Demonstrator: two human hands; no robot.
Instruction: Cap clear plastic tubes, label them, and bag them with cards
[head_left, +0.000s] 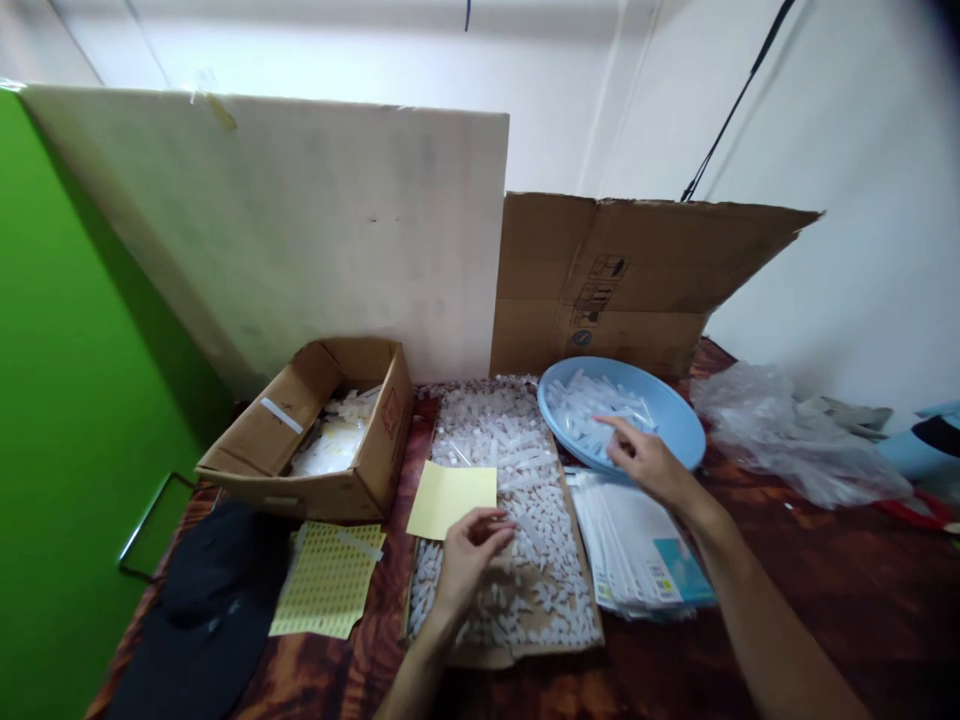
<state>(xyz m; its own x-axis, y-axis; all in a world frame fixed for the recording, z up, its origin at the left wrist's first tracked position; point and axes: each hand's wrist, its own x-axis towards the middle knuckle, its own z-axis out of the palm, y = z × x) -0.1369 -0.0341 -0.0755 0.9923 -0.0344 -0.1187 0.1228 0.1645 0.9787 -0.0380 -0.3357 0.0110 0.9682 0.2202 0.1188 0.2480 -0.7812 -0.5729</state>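
Over cardboard tray [525, 655], small clear tube [496, 514] pinched in left hand [469, 555]; judged light, slippery. Right hand [645, 462] grip spread over tubes in blue basin [679, 420].

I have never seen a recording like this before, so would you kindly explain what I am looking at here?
There is no machine here: the one picture comes from a camera worn on a person's head, looking down at their own bare hands over a dark wooden table. The left hand pinches a small clear plastic piece above a flat cardboard tray spread with many such pieces. The right hand reaches into a blue bowl holding more of them. Nearby lie a yellow paper, a sheet of yellow stickers, a stack of packets, a cardboard box and a crumpled plastic bag.
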